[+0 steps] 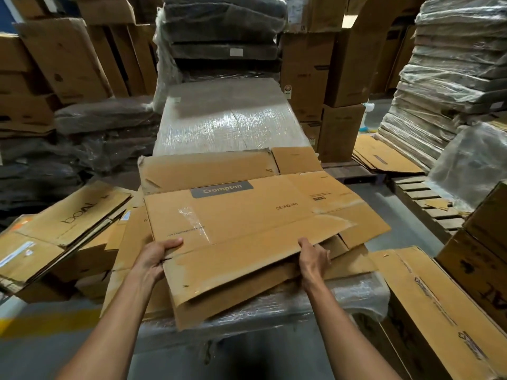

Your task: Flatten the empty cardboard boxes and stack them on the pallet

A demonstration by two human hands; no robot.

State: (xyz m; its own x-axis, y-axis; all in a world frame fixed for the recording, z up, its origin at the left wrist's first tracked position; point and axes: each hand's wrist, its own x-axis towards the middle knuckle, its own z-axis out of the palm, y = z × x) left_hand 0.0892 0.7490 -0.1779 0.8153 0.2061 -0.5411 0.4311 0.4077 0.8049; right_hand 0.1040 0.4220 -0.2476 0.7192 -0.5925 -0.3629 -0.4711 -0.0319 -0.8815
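You've got the flattened box (247,215) in both hands, and the grey label on top reads "Crompton", with "CEILING FAN" printed smaller toward the right; a small block of print near the far right corner is too fine to read. Your left hand (156,259) grips the near left edge, thumb on top and fingers curled beneath. Your right hand (312,256) pinches the near right flap the same way, thumb over the edge. Clear tape shines across the middle of the panel.

The box lies collapsed on a loose pile of flat cardboard (343,259), and that pile sits on a plastic-wrapped bundle (359,294) directly in front of you. To your left, a leaning stack of flattened cartons (68,215) shows large letters beginning "boA" and a white sticker you can't read. On your right, a long closed carton (439,311) carries printed marks along its taped seam, too blurred to make out, and the box behind it (480,270) shows big letters ending "AL"; their contents can't be told. A bare wooden pallet (428,207) lies on the floor past them, and straight ahead stands a taller shrink-wrapped stack (227,119)
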